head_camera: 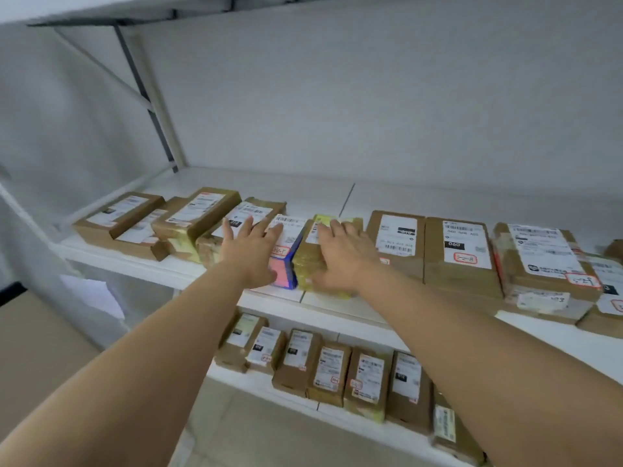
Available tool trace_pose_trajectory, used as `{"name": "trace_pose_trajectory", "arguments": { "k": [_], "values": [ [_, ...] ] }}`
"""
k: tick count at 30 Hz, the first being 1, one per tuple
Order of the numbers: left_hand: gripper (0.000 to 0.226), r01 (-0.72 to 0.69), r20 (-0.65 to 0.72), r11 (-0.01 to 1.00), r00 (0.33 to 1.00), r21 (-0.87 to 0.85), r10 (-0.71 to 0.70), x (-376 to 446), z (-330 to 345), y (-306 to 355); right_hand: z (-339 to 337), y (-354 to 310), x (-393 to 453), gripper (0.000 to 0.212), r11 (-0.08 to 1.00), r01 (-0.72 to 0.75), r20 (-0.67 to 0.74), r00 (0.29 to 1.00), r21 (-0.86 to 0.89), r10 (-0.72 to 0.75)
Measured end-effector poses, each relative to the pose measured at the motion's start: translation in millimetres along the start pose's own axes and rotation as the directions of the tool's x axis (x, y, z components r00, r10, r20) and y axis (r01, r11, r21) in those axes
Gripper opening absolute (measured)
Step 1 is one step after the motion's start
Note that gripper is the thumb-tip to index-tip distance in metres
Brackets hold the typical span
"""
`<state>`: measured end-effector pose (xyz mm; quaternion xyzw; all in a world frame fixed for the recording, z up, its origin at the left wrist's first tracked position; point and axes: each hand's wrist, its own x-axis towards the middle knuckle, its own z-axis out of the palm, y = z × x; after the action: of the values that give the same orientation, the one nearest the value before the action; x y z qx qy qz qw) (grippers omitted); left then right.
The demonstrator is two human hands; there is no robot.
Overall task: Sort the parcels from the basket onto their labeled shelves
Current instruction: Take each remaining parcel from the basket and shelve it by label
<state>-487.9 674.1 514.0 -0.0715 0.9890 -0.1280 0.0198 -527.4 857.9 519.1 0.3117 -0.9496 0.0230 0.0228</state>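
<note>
Here both arms reach forward to the middle of the frame, where a row of parcels lies along the front of a white shelf. The left hand lies flat with its fingers spread and straight, resting on a pink and blue parcel that carries a white label with a red-outlined mark. Its fingertips also reach the label of the brown box just to the left. The right hand lies flat as well, fingers straight, pressing on a parcel wrapped in yellowish tape just right of the pink one; the two parcels touch side by side. Neither hand curls round anything.

To the left of the frame more brown boxes lie partly stacked on one another. To the right sit a brown box with a large white label, then a wider one, then a stack wrapped in clear tape near the right edge.

In the lower middle of the frame a lower shelf holds another row of small brown parcels, side by side, each with a white label. A bare grey wall fills the upper part of the frame.
</note>
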Motion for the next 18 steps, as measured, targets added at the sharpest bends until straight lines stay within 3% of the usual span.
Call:
{"name": "trace_pose_trajectory", "arguments": {
  "k": [6,11,18],
  "values": [
    [0.063,-0.218,-0.047,0.975,0.974,0.045,0.220,33,8,-14,13,-18,16,0.059,0.980,-0.198,0.023,0.980,-0.034,0.199],
    [0.066,-0.282,-0.113,0.956,0.950,0.081,0.290,60,14,-16,15,-16,28,0.062,0.951,-0.308,0.010,0.951,0.033,0.308],
    [0.068,-0.327,-0.111,0.944,0.941,-0.044,0.321,76,22,-18,17,-15,41,0.070,0.917,-0.388,0.073,0.921,0.094,0.382]
  ]
}}
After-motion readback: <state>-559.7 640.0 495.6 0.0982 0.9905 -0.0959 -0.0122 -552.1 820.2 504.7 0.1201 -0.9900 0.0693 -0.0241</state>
